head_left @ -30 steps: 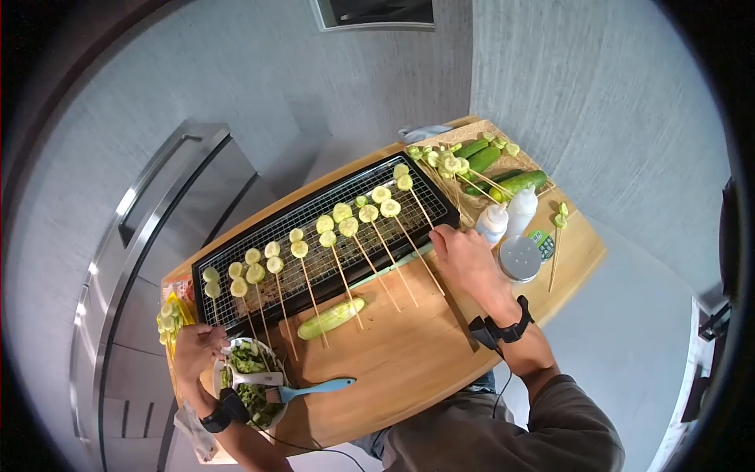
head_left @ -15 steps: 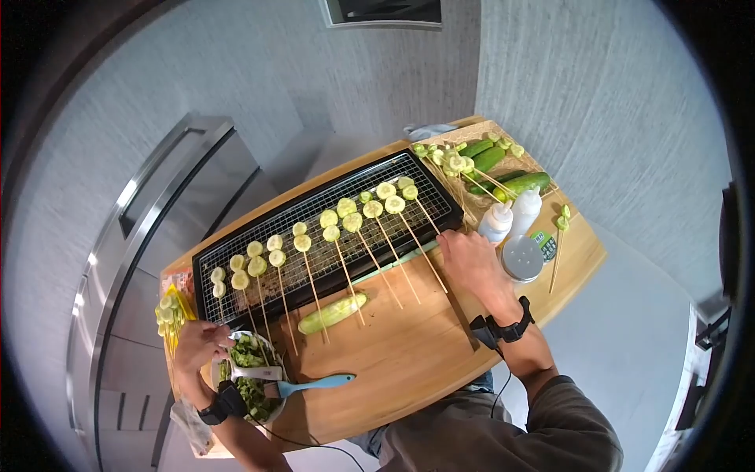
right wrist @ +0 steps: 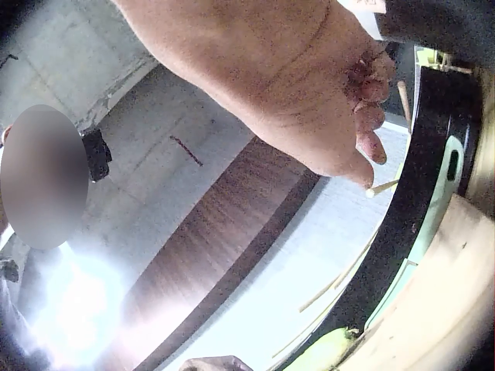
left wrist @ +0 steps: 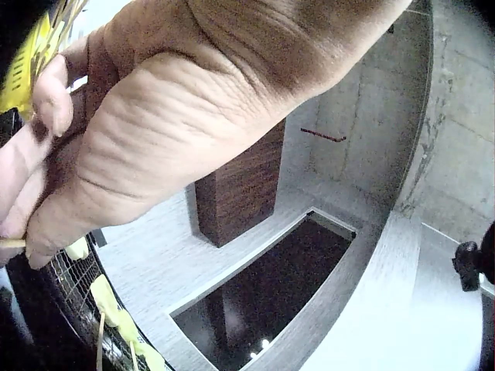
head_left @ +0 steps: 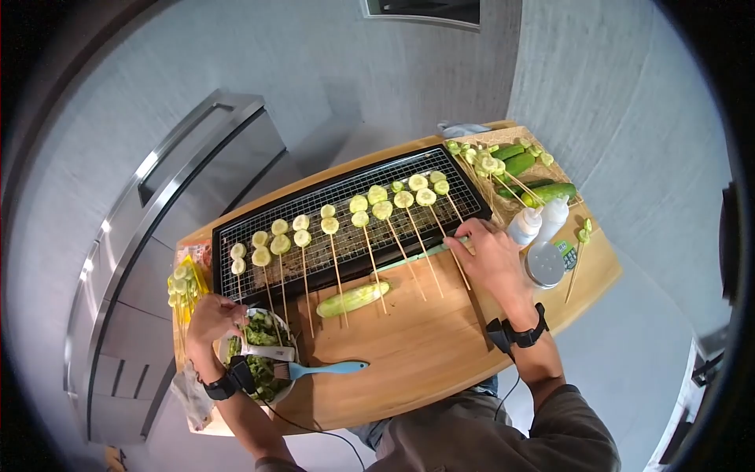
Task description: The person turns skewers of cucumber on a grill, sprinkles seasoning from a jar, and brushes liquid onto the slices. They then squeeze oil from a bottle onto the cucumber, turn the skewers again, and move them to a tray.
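Note:
At the grill's left end, my left hand [head_left: 214, 319] pinches the stick of the leftmost skewer, whose two cucumber slices [head_left: 238, 252] lie on the grill mesh; the left wrist view shows a stick [left wrist: 11, 243] between thumb and fingers of this hand [left wrist: 155, 124]. At the other end, my right hand [head_left: 494, 258] holds the rightmost skewer [head_left: 454, 206], slices over the mesh. In the right wrist view, its stick end [right wrist: 373, 192] pokes out by the thumb of that hand [right wrist: 286, 93]. Several more cucumber skewers [head_left: 335, 256] lie between, their sticks overhanging the black front edge.
In front lies a peeled cucumber [head_left: 352, 300]. A bowl of green pieces [head_left: 267, 324] and a blue brush [head_left: 334, 369] are near my left wrist. By my right hand stand white bottles [head_left: 524, 226] and a shaker [head_left: 545, 265]; whole cucumbers [head_left: 521, 164] lie behind.
The head view has turned, so the table and grill appear farther right. Both hands stay at the same end skewers, and the slices keep about the same places on the grill.

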Available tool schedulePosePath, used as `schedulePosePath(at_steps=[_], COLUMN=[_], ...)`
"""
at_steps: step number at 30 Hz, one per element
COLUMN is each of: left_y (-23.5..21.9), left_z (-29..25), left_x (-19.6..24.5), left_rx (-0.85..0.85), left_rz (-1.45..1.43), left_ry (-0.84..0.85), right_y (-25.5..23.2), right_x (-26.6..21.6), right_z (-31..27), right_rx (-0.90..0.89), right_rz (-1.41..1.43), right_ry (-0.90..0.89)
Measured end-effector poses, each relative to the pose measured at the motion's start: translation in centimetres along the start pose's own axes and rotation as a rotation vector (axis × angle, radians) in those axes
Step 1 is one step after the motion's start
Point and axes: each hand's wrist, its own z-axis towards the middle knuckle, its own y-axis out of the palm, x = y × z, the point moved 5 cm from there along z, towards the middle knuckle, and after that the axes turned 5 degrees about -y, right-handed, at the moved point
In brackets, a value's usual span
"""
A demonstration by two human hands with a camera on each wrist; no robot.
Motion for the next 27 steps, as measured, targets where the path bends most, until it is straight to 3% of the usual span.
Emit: schedulePosePath(at_steps=[7,9,10,12,13,14,16,20,27], left_y=[-0.1,-1.2,-0.8,0.2,0.8,1.3,2.7,4.1,4.1], left_z=[-0.1,-0.9,-1.0,-1.8,-1.9,-2.0,-1.5,-0.7,-1.3], left_x=[0.5,1.5,1.6,3.2,4.1,5.1,5.1,4.7,5.6], left_rx=[0.113,0.518,0.515,0.622,0.543,0.544,0.283,0.153,0.112], left_rz=[0.195,0.493,0.497,0.455,0.498,0.497,0.546,0.491,0.338], left_ry=[-0.038,0.069,0.074,0.307,0.194,0.194,0.041,0.101,0.158], right_y=[1.0,1.2,1.3,1.6,1.7,1.7,1.7,1.3,1.3], right_x=[0.3,0.5,0.7,0.8,0.9,1.0,1.0,0.6,0.5], right_z=[-0.2,-0.3,-0.4,-0.4,-0.4,-0.4,-0.3,-0.1,0.1], right_rx=[-0.087,-0.09,-0.095,-0.083,-0.074,-0.073,-0.049,-0.017,-0.019], right_rz=[-0.065,-0.072,-0.075,-0.092,-0.107,-0.107,-0.115,-0.054,0.007], right_ry=[-0.024,-0.005,0.01,0.005,-0.008,-0.009,-0.006,-0.006,-0.015])
